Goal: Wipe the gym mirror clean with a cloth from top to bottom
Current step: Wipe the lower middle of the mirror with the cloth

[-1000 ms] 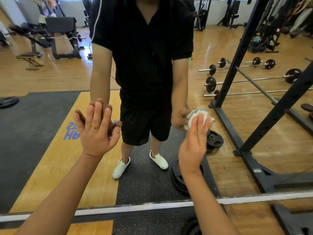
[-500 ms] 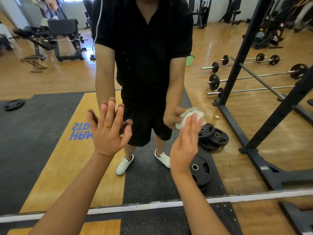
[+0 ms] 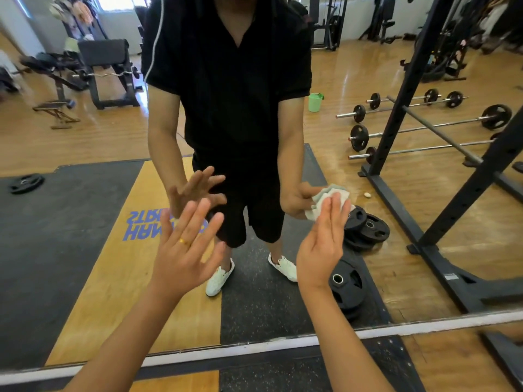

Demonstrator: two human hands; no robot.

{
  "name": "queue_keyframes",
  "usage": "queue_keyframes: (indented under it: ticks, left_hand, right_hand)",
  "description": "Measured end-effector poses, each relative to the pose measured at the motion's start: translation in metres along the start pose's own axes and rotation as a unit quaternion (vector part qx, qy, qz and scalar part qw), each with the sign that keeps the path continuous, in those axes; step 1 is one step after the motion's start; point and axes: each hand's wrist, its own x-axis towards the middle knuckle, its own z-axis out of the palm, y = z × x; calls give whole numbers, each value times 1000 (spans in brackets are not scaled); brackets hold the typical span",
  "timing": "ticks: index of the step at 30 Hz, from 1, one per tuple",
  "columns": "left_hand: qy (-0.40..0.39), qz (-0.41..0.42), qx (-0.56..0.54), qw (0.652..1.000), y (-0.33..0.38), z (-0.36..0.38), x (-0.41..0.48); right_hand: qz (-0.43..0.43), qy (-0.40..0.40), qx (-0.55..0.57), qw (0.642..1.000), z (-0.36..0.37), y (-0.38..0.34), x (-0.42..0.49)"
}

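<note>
Scene: A person stands facing a large gym mirror [image 3: 424, 236], seen from their own head; both forearms reach toward the glass, and their reflection reaches back.
Mirror: It fills nearly all of the view, with its pale bottom edge strip running across low in the frame. The reflection shows wooden flooring, black mats and weights.
Cloth: A small pale green and white cloth [image 3: 319, 208], bunched in folds, lies against the glass at about waist level of the reflection, right of centre.
Right hand: The right hand [image 3: 321, 247] presses the cloth to the mirror with straight fingers [image 3: 335, 206] held together, not curled. The thumb is hidden.
Left hand: The left hand [image 3: 184, 251] holds nothing, its fingers spread wide. It looks just off the glass, though I cannot tell for sure. It wears 1 gold ring [image 3: 185, 241].
Cloth handling: Likely light, soft and limp. It should mould to the flat surface, but could slip out from under flat fingers on a fast stroke.
Where to hold: Best kept bunched under the whole pad of the fingers, with the thumb tucking a fold.
Mirror handling: Hard, smooth, slippery and breakable, so firm, even pressure suits it, not leaning weight.
Progress: The cloth sits low on the glass, which suggests the lower part of a downward pass.
</note>
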Motion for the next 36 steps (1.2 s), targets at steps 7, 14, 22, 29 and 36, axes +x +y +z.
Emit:
queue_keyframes:
  ticks: [7, 14, 22, 29, 36]
  left_hand:
    - [26, -14, 61, 998, -96, -21, -34]
    - [89, 13, 113, 989, -102, 2, -37]
    - [96, 15, 92, 991, -104, 0, -38]
    - [88, 13, 90, 992, -104, 0, -40]
    - [81, 15, 92, 992, -105, -1, -40]
  right_hand:
    - [106, 27, 24, 994, 4, -22, 0]
    - [174, 100, 55, 978, 44, -89, -11]
    - [-64, -41, -44, 996, 47, -79, -34]
    - [87, 66, -16, 994, 74, -117, -39]
    - [-124, -87, -53, 987, 69, -120, -62]
